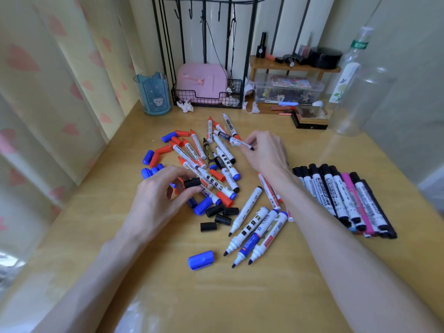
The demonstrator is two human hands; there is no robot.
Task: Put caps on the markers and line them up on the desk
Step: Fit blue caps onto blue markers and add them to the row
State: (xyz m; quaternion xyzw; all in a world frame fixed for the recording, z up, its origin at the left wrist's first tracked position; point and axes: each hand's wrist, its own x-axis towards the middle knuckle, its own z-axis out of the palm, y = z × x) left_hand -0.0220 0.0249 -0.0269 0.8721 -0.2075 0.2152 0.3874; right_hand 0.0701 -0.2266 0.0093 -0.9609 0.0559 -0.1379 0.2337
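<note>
A heap of uncapped whiteboard markers (211, 162) lies mid-desk, with red, blue and black ends. Loose caps are scattered around it: red and blue ones (156, 156) at the left, black ones (217, 213) below the heap, one blue cap (201, 259) nearer me. My left hand (165, 195) pinches a black cap (192, 182) at the heap's lower left. My right hand (264, 150) holds a thin white marker (236, 140) by one end, above the heap's far right. A row of capped markers (346, 198), mostly black with one pink, lies side by side at the right.
A blue pen cup (153, 93) stands at the back left. Behind the heap is a black wire rack (206, 97) holding a pink box. A wooden shelf (293, 66) with small items and a clear plastic bottle (353, 82) stand at the back right.
</note>
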